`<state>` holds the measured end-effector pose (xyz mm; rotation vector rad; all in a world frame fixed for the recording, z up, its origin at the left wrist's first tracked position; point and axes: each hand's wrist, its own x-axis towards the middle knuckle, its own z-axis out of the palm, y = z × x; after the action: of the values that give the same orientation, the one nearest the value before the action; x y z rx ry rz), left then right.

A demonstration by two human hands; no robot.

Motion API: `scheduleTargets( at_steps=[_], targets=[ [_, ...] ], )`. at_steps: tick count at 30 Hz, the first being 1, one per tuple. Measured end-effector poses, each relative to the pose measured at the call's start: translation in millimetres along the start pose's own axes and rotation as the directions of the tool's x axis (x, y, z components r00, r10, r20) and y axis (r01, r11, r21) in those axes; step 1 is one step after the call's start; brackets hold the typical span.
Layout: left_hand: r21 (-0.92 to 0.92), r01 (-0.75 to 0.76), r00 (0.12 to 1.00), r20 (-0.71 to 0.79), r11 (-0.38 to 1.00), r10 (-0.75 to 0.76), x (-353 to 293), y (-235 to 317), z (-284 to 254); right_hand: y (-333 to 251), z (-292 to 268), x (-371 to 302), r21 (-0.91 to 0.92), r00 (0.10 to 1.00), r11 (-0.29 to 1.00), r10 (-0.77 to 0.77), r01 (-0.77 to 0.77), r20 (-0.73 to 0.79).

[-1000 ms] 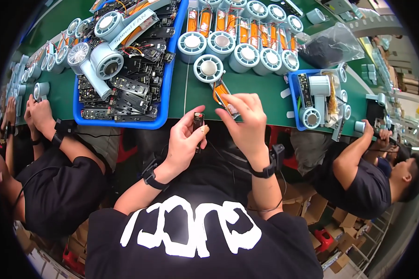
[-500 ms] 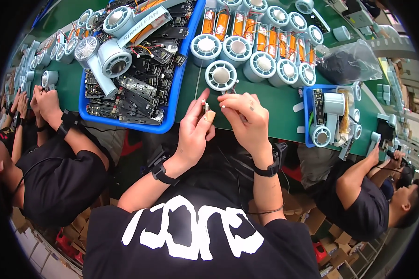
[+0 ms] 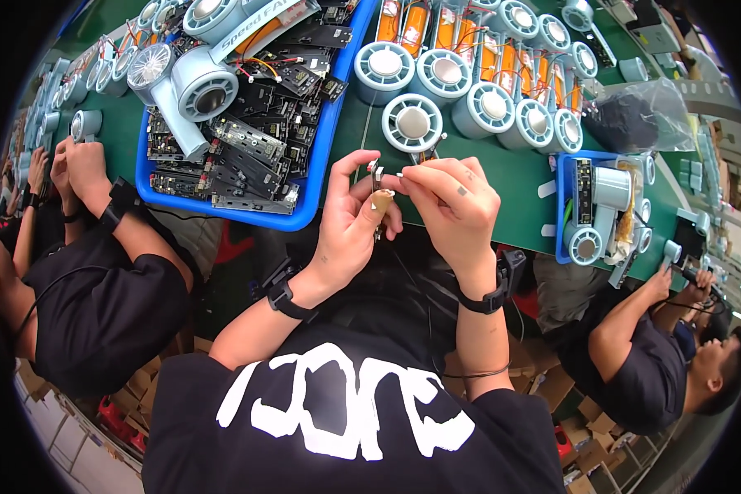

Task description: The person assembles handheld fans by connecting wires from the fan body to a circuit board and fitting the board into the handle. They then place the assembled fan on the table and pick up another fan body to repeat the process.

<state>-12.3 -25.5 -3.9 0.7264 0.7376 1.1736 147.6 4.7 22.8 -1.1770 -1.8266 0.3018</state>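
Over the near edge of the table, my left hand (image 3: 356, 226) is closed on a small circuit board (image 3: 378, 179), seen almost edge-on between thumb and fingers. A tan cover (image 3: 380, 200) wraps the tip of that thumb. Close to the board's right side, my right hand (image 3: 457, 206) pinches a small white plug (image 3: 399, 174); whether they touch is hard to tell. Just beyond my hands stands a light blue fan unit (image 3: 412, 123) with a round silver centre, its thin wires partly hidden behind my right fingers.
At left, a blue bin (image 3: 309, 216) holds many black circuit boards (image 3: 251, 156), with fan units on top. Rows of fan units with orange batteries (image 3: 506, 70) fill the far middle. A smaller blue bin (image 3: 561, 206) stands right. Co-workers sit on both sides.
The white plug in my right hand has come nearer the circuit board. My left hand has turned the board slightly. The whole view has shifted a little.
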Motion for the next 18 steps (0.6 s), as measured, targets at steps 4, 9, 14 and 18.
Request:
scheduleTargets(
  at_steps=[4,9,14,18],
  targets=[
    [-0.003,0.009,1.0,0.022,1.0,-0.009,1.9,-0.9,-5.6,-1.2,-3.6,3.9,-0.02,0.998,0.999,-0.042,0.043,0.051],
    [0.043,0.012,0.999,0.052,0.999,-0.015,1.6,-4.4,-12.2,1.8,-6.1,7.4,-0.077,0.988,0.988,-0.124,0.131,0.089],
    [0.069,0.098,0.994,-0.058,0.993,-0.094,3.0,3.5,-1.2,3.1,-6.4,9.9,-0.083,0.989,0.986,-0.138,0.142,0.057],
    [0.118,0.073,0.996,-0.066,0.99,-0.066,3.5,6.8,7.6,3.4,-5.9,7.3,-0.041,0.996,0.997,-0.064,0.067,0.062]
  ],
)
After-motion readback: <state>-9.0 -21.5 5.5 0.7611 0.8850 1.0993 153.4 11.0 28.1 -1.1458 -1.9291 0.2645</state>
